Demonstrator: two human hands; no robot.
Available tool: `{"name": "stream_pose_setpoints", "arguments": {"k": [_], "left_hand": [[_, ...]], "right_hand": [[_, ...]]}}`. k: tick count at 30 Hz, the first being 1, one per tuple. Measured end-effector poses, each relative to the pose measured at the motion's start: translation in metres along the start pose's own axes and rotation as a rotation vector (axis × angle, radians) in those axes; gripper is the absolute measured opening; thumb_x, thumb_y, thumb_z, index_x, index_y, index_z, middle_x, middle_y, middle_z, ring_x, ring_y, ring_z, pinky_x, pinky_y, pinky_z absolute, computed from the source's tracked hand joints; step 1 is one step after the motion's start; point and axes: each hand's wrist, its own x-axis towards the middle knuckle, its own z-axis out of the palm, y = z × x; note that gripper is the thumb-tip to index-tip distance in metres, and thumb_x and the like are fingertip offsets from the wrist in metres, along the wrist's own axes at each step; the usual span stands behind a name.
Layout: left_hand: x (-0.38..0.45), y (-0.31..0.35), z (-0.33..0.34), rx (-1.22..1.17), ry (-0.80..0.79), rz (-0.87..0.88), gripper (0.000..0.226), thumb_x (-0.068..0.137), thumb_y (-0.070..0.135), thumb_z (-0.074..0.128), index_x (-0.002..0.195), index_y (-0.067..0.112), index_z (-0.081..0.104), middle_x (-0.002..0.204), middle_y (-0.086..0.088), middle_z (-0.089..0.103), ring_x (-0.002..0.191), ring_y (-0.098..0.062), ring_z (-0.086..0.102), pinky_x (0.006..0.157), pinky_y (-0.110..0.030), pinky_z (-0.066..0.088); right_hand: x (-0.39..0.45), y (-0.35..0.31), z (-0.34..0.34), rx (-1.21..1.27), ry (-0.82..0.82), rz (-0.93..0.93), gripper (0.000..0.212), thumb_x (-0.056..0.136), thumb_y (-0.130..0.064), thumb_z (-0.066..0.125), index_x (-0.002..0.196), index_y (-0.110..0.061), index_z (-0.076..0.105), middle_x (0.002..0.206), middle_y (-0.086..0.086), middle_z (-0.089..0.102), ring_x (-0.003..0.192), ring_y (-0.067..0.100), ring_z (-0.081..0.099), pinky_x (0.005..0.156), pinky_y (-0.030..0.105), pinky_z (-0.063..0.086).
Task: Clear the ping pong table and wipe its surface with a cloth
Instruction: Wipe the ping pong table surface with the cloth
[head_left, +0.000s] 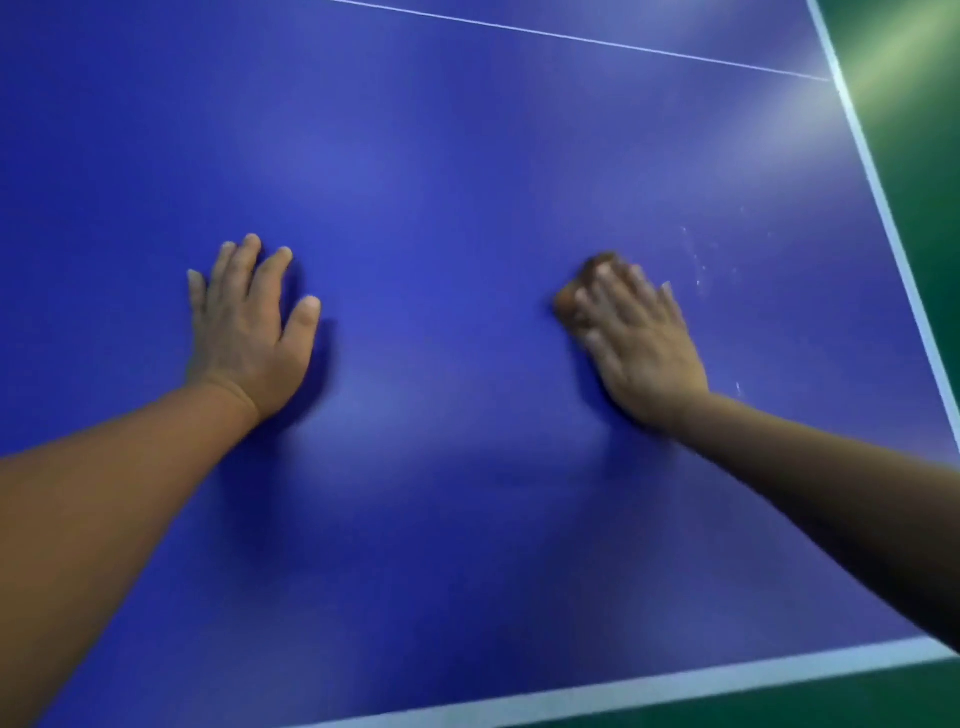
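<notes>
On the blue table (441, 156), near its right edge, the right hand (641, 343) is pressing a small brown cloth (582, 291) flat, fingers (613, 291) straight over it. The left hand (249, 327) is resting open-palmed on the bare surface, holding nothing. No loose items are showing, so clearing looks done. White smudges (701, 260) just beside the cloth suggest wiping is unfinished.

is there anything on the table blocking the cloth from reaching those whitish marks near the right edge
Nothing visible does. The right hand presses the brown cloth flat on the blue table, and only bare surface lies between it and the whitish marks.
</notes>
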Motion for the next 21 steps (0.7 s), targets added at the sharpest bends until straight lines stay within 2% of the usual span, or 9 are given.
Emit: {"name": "stream_pose_setpoints", "arguments": {"k": [4,6,8,10,12,14,16,18,21], "left_hand": [[-0.103,0.000,0.007,0.030,0.005,0.245,0.062,0.094,0.042,0.036,0.139,0.002,0.051,0.153,-0.021,0.040,0.144,-0.037,0.032,0.117,-0.060,0.015],[-0.157,0.000,0.008,0.043,-0.026,0.330,0.059,0.098,0.043,0.035,0.138,0.004,0.053,0.153,-0.018,0.041,0.144,-0.034,0.033,0.118,-0.058,0.015],[-0.201,-0.002,0.006,0.079,-0.084,0.395,0.061,0.101,0.046,0.027,0.140,0.006,0.052,0.154,-0.016,0.040,0.146,-0.033,0.031,0.120,-0.058,0.014],[-0.230,-0.005,0.006,0.148,-0.166,0.453,0.062,0.103,0.047,0.022,0.142,0.008,0.050,0.156,-0.014,0.037,0.148,-0.032,0.028,0.120,-0.058,0.014],[-0.240,-0.009,0.006,0.217,-0.238,0.486,0.062,0.103,0.047,0.019,0.144,0.011,0.049,0.157,-0.013,0.036,0.149,-0.032,0.025,0.119,-0.059,0.015],[-0.240,-0.010,0.008,0.245,-0.256,0.506,0.061,0.103,0.047,0.019,0.143,0.013,0.050,0.156,-0.014,0.037,0.148,-0.033,0.026,0.118,-0.060,0.015],[-0.240,-0.010,0.008,0.247,-0.259,0.506,0.061,0.103,0.047,0.019,0.143,0.013,0.050,0.156,-0.014,0.037,0.148,-0.033,0.026,0.119,-0.059,0.015],[-0.241,-0.010,0.007,0.240,-0.253,0.497,0.062,0.103,0.047,0.018,0.144,0.013,0.050,0.156,-0.014,0.037,0.148,-0.033,0.026,0.120,-0.058,0.014],[-0.241,-0.009,0.008,0.235,-0.251,0.489,0.064,0.103,0.048,0.016,0.143,0.012,0.051,0.155,-0.015,0.039,0.147,-0.034,0.027,0.119,-0.057,0.014]], "right_hand": [[-0.144,-0.062,-0.002,0.025,-0.147,-0.608,0.050,0.098,-0.042,0.046,0.147,-0.030,0.047,0.161,0.002,0.033,0.150,0.036,0.023,0.118,0.059,0.021],[-0.165,-0.050,-0.010,0.009,-0.212,-0.807,0.057,0.094,-0.042,0.052,0.149,-0.030,0.044,0.161,-0.001,0.032,0.150,0.034,0.023,0.119,0.057,0.019],[-0.137,-0.024,-0.005,-0.048,-0.178,-0.649,0.055,0.097,-0.045,0.046,0.149,-0.031,0.038,0.161,0.002,0.030,0.149,0.034,0.025,0.117,0.058,0.020],[-0.093,0.001,-0.006,-0.006,-0.071,-0.146,0.052,0.102,-0.049,0.031,0.151,-0.031,0.036,0.162,0.005,0.030,0.149,0.035,0.024,0.114,0.064,0.024],[-0.063,0.012,-0.012,0.065,-0.021,0.301,0.053,0.103,-0.050,0.027,0.152,-0.032,0.038,0.165,-0.001,0.024,0.152,0.031,0.016,0.119,0.060,0.015],[-0.055,0.002,-0.012,0.064,-0.015,0.449,0.051,0.105,-0.047,0.029,0.153,-0.032,0.036,0.166,-0.005,0.018,0.153,0.027,0.009,0.123,0.051,0.006],[-0.071,-0.026,-0.006,0.041,0.006,0.343,0.050,0.104,-0.044,0.033,0.151,-0.029,0.041,0.164,0.000,0.025,0.152,0.031,0.015,0.121,0.056,0.013],[-0.111,-0.061,0.001,0.019,0.020,0.109,0.049,0.101,-0.041,0.038,0.147,-0.025,0.048,0.160,0.005,0.034,0.149,0.036,0.024,0.117,0.060,0.023],[-0.201,-0.097,-0.003,0.002,-0.085,-0.282,0.046,0.100,-0.038,0.047,0.144,-0.027,0.052,0.158,0.003,0.037,0.149,0.036,0.025,0.120,0.055,0.021]]}}
